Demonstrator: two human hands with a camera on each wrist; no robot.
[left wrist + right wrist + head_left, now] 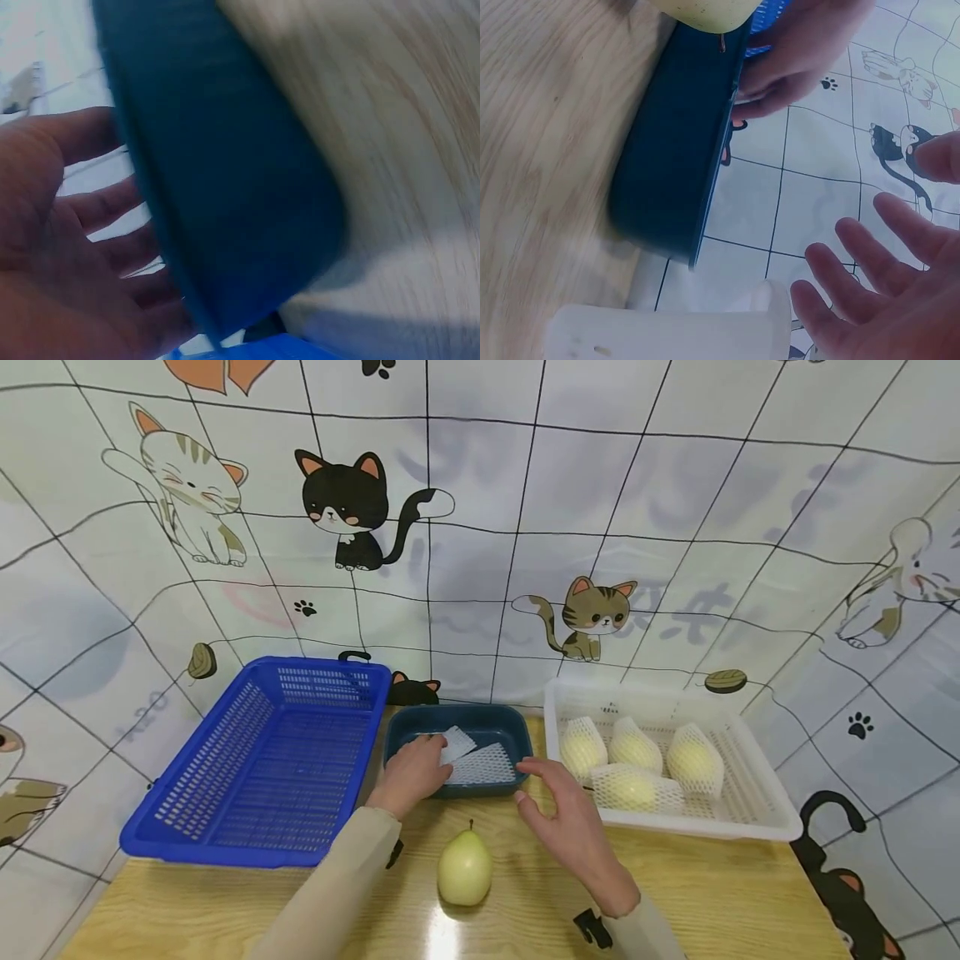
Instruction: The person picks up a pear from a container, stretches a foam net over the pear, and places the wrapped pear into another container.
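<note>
A dark teal basin [459,792] stands on the table with white foam net sleeves [483,766] lying flat in it. My left hand [416,772] reaches over its left side, thumb and fingers apart near the sleeves. In the left wrist view the basin's wall [217,165] hides those fingertips, so contact cannot be told. By the basin's right end, my right hand [567,827] hovers with fingers spread and nothing in it; the right wrist view shows its bare palm [907,315]. A yellow-green pear [465,870] stands unwrapped, stem up, in front of the basin.
To the left is a blue plastic basket [281,777] with nothing in it. At the right, a white basket [750,814] holds several pears [632,752] in foam nets. A cat-print sheet [480,568] rises behind the wooden table [405,927].
</note>
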